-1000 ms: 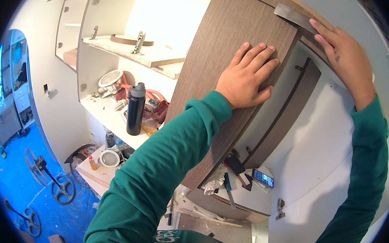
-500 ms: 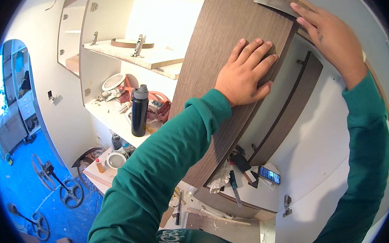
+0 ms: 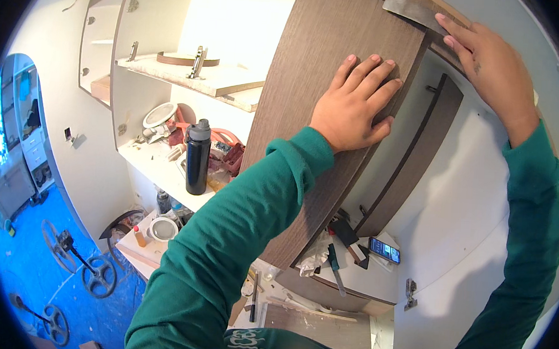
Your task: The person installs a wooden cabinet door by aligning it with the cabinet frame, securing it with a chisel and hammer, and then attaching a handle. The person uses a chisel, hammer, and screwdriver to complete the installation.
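My left hand (image 3: 354,109) lies flat on a brown wood-grain cabinet door (image 3: 298,80), fingers spread, with the thumb near the door's right edge. At the upper right, my right hand (image 3: 494,66) holds a flat grey metal scraper (image 3: 412,11), two fingers stretched along its blade. The blade lies at the top of the door, close to the upper corner. Whatever handle it has is hidden behind the hand. To the right of the door, a narrow brown panel (image 3: 415,157) stands inside the open cabinet.
On white shelves at left stand a black bottle (image 3: 198,160) and a round white light fitting (image 3: 159,115). A phone (image 3: 384,250) and a knife-like tool (image 3: 336,267) lie on the lower right shelf. Blue sheeting (image 3: 25,255) with valve-like wheels covers the floor.
My right hand has slid a little to the right and down with the scraper along the door's top. My left hand stays pressed in the same place on the door.
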Demonstrator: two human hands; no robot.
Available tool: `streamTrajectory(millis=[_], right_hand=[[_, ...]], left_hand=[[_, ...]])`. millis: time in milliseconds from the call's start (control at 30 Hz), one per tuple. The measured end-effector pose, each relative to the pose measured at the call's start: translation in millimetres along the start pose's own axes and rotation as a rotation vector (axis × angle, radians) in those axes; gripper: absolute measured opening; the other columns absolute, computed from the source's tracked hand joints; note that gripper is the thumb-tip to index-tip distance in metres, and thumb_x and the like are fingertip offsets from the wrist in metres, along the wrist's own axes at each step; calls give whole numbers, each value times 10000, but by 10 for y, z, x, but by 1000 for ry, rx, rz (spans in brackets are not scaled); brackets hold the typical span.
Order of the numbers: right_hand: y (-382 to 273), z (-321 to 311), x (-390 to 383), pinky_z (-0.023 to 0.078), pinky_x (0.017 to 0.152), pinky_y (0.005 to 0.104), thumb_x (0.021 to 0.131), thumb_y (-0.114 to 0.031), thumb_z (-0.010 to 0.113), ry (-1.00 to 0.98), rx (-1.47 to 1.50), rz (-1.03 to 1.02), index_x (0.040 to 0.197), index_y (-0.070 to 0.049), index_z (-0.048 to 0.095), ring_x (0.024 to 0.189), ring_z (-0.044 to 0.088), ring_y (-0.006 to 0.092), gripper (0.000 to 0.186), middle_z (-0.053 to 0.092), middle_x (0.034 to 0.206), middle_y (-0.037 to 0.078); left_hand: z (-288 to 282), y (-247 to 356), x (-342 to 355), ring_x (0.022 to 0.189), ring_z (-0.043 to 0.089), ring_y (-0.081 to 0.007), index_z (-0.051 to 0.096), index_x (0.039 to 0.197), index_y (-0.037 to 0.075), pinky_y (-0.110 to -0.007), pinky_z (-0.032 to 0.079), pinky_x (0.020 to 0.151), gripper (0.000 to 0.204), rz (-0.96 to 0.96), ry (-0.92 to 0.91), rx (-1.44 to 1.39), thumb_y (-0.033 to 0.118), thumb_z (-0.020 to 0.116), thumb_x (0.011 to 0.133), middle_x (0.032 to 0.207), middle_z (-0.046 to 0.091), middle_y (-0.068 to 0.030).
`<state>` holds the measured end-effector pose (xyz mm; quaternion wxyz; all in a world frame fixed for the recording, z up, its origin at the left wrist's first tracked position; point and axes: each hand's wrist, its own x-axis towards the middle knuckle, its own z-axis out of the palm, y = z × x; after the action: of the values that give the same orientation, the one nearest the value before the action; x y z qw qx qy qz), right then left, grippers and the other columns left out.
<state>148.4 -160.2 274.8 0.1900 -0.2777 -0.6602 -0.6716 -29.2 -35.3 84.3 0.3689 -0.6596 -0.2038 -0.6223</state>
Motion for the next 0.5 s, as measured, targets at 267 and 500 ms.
streamTrajectory(millis=[267, 500], right_hand=[[-59, -11, 47, 516, 755, 422, 1040, -328, 551, -81, 15, 99, 1403, -326, 624, 823, 627, 325, 371, 629, 921, 110], [56, 112, -77, 524, 768, 425, 1045, -336, 546, 19, 15, 40, 1394, -332, 631, 856, 644, 327, 360, 648, 965, 111]], left_hand=[[9, 6, 0, 1457, 390, -311, 582, 1369, 157, -540, 245, 1235, 612, -3, -4, 2, 357, 731, 810, 1521, 477, -102], [-11, 1, -3, 1451, 398, -306, 588, 1363, 163, -530, 250, 1236, 618, -7, -4, 24, 353, 746, 797, 1516, 484, -96]])
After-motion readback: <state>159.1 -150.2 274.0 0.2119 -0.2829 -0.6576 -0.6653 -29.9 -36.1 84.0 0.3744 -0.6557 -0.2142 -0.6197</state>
